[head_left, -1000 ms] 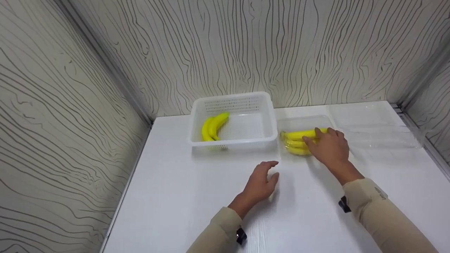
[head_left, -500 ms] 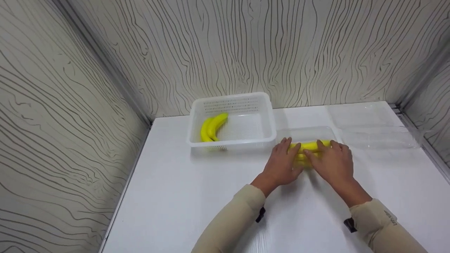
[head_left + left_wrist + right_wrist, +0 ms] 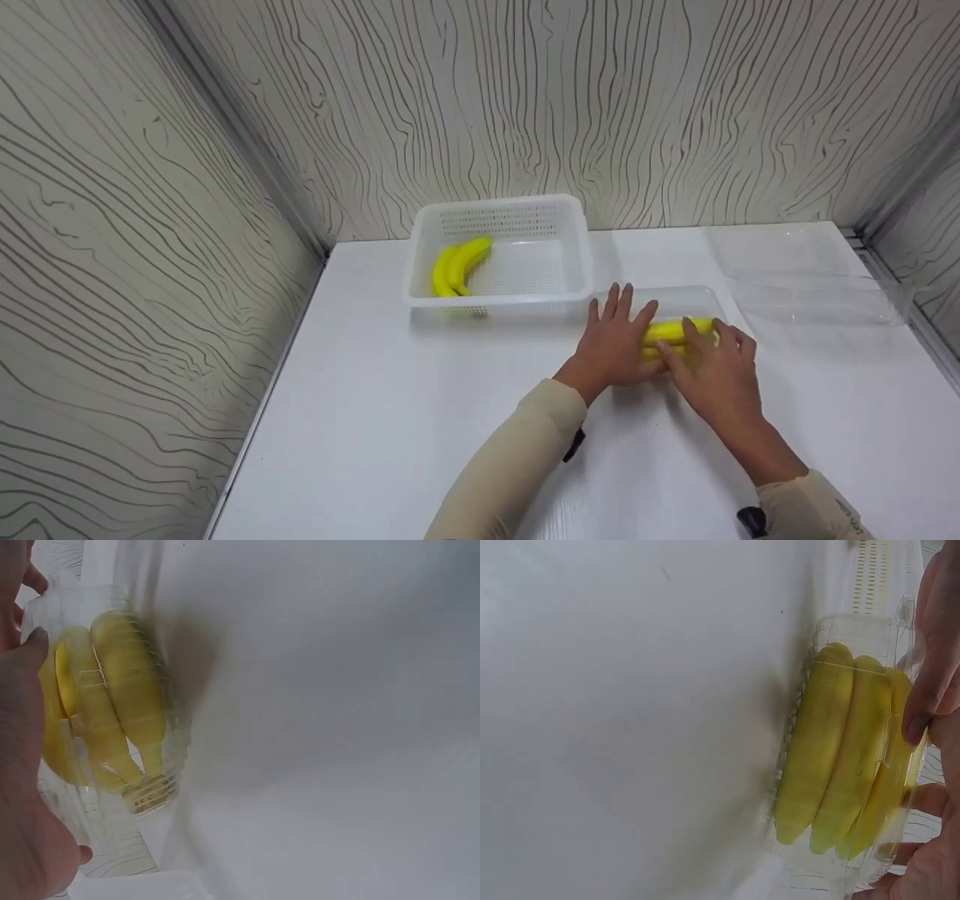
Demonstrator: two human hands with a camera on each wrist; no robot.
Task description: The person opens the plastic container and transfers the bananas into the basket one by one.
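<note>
Several yellow bananas (image 3: 679, 330) lie together in the front part of a clear plastic box (image 3: 690, 298) on the white table. My left hand (image 3: 616, 341) lies over their left end, its fingers straight and spread. At the other end, the fingers of my right hand (image 3: 720, 375) curl over the top banana, with the thumb on the near side. Through the box's ribbed wall, the left wrist view shows the stem ends of the bananas (image 3: 127, 682). In the right wrist view, my right thumb is at the box's upper edge, above the bananas (image 3: 817, 742).
A white perforated basket (image 3: 495, 302) stands against the back wall, left of the box, with more bananas (image 3: 465, 264) in its left side. Another clear plastic box (image 3: 817, 300) lies opened at the back right, near the table's edge.
My left hand has come in from the lower left onto the bananas, its fingers now spreading. The box with the bananas has moved nearer to me, my right hand staying on it.
</note>
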